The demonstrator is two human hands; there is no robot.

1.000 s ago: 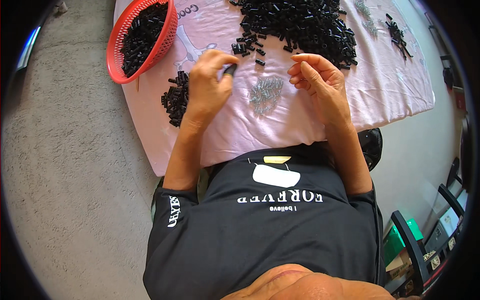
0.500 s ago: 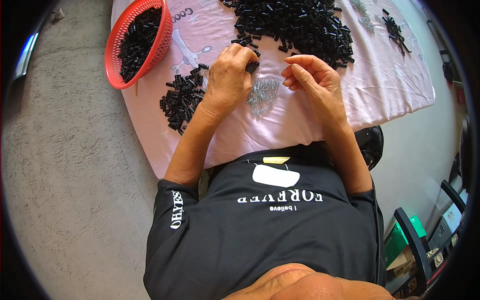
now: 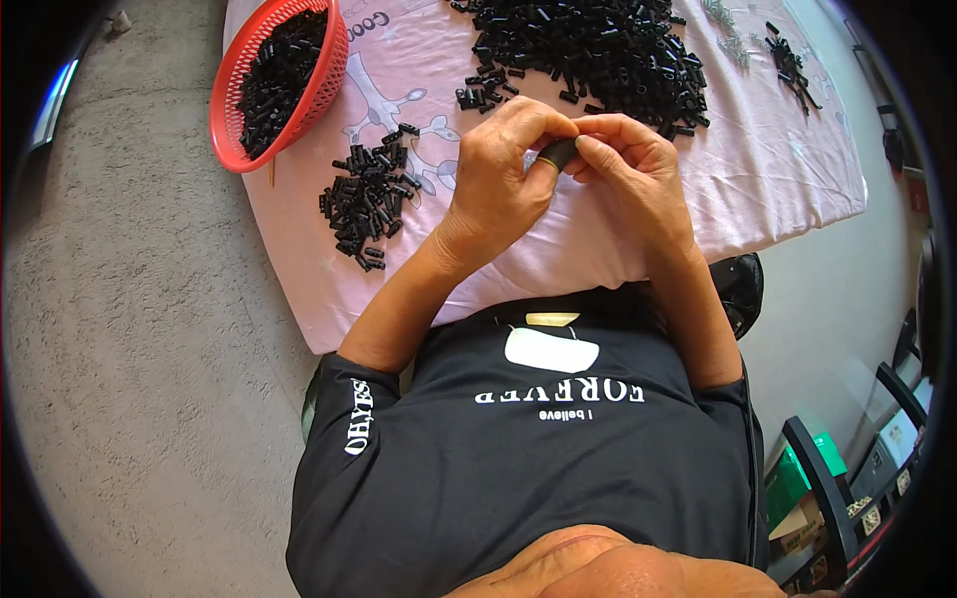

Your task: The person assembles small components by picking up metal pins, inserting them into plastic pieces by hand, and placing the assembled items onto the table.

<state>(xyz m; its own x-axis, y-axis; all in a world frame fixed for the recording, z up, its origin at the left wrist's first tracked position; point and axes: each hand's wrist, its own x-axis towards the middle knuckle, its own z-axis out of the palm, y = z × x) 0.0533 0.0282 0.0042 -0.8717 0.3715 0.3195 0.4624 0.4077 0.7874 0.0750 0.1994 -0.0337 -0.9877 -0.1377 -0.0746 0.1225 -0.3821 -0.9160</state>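
Both hands meet above the pink cloth (image 3: 788,189), fingertips drawn together around one small dark tube piece (image 3: 558,152). The left hand (image 3: 503,169) pinches it from the left, thumb and forefinger curled closed over its end, and the right hand (image 3: 633,174) closes on the other end, so the piece sits gripped between the two sets of fingertips and is partly hidden by them. Just beyond the fingers, further from the body, a big heap of black tube pieces (image 3: 598,50) is spread over the cloth. To the left of the left hand's fingers lies a smaller pile of the same black pieces (image 3: 367,194), apart from the hand. Further left and beyond that pile, a red mesh basket (image 3: 227,120) holds more black pieces and hangs partly over the cloth's edge. Far to the right of the fingers, a little cluster of dark parts (image 3: 788,65) lies near the cloth's far corner.
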